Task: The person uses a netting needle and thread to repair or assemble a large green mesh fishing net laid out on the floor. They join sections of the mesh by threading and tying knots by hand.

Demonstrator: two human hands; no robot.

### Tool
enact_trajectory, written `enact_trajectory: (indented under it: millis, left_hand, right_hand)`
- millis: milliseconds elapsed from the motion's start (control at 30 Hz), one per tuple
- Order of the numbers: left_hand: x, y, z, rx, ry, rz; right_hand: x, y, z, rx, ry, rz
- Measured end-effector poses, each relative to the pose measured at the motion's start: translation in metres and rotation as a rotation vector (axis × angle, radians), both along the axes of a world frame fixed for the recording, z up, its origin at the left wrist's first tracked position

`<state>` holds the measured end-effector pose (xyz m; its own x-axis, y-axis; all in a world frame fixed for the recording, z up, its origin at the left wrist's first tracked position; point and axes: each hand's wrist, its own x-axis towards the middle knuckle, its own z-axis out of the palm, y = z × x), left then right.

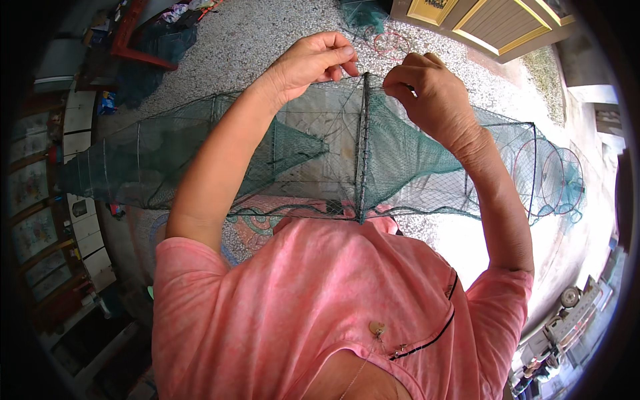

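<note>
A long green mesh net trap (407,150) stretches from left to right in front of me, with wire frames along its length and funnel-shaped netting inside. My left hand (308,65) is just beyond the top end of the upright middle frame bar (364,143), its thumb and forefinger pinched together. On the other side of that bar, my right hand (432,93) is closed in a pinch near the trap's far edge. Whatever is between the fingers of either hand is too small or hidden to make out.
Speckled floor (267,40) surrounds the trap. More green netting (365,17) lies at the far middle, and a dark net bundle (150,63) at far left beside a red frame (127,47). A brown and yellow door panel (493,27) stands far right; a vehicle (560,323) is lower right.
</note>
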<state>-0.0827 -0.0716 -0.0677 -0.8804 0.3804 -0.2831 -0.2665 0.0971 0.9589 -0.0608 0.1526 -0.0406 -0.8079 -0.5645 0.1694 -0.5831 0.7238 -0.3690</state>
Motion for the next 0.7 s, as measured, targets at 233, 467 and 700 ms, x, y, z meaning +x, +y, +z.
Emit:
enact_trajectory:
  millis: [233,467,700]
  left_hand:
    - [0.015,-0.001,-0.013,0.025,-0.065,0.067]
    - [0.019,-0.002,-0.015,0.105,-0.076,0.079]
    - [0.025,-0.005,-0.011,0.119,-0.056,0.052]
  right_hand:
    - [0.016,-0.025,-0.01,-0.176,-0.225,-0.288]
    - [0.026,-0.019,0.015,-0.037,-0.189,-0.195]
    - [0.015,-0.004,0.014,0.003,-0.103,-0.119]
